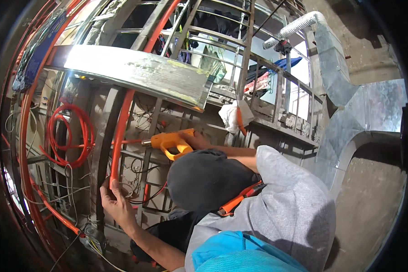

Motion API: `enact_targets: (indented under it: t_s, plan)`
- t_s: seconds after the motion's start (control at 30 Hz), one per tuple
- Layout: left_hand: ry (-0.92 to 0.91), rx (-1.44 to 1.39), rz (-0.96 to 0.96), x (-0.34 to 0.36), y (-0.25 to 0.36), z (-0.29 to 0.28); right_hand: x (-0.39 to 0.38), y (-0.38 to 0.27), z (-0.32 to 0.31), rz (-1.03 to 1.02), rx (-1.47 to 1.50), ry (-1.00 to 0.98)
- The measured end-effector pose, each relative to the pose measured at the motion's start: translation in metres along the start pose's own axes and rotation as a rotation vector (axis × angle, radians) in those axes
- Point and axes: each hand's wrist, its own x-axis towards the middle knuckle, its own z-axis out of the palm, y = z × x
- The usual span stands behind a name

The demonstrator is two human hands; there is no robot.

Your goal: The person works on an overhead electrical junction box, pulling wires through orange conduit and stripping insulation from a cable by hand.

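Observation:
Neither my left hand nor my right hand is in view. A co-worker (pixel 276 208) in a grey shirt and dark cap fills the lower middle. One of the co-worker's hands (pixel 191 138) grips a yellow gun-shaped tool (pixel 161 139), whose metal nozzle points left toward an upright orange pipe (pixel 122 129). The other bare hand (pixel 116 201), apparently the same co-worker's, pinches that pipe low down, beside a dark metal bar (pixel 104 131). Bright blue cloth (pixel 240 254) lies at the bottom of the view.
Metal framing (pixel 247 41) and a pale beam (pixel 136 75) cross above. Coiled orange tubing (pixel 63 154) and loose cables hang at left. Galvanised ducting (pixel 337 113) with a flexible silver hose (pixel 297 25) runs down the right. A white bag (pixel 229 118) hangs near the middle.

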Motion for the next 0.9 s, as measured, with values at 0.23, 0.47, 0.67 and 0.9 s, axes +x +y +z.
enact_targets:
  t_s: [0.23, 0.47, 0.67, 0.9]
  plan:
    - [-0.052, 0.024, 0.099, 0.004, 0.005, 0.011, 0.053, 0.043, -0.029, -0.052, 0.08, -0.045]
    - [0.013, 0.187, 0.16, 0.001, 0.002, 0.008, 0.053, 0.049, -0.026, -0.021, 0.018, -0.088]
    - [0.049, 0.399, 0.314, -0.002, 0.003, 0.015, 0.062, 0.055, -0.025, -0.014, 0.064, -0.001]
    - [-0.101, 0.431, 0.225, -0.019, 0.022, 0.017, 0.044, 0.04, -0.016, -0.034, 0.022, -0.047]
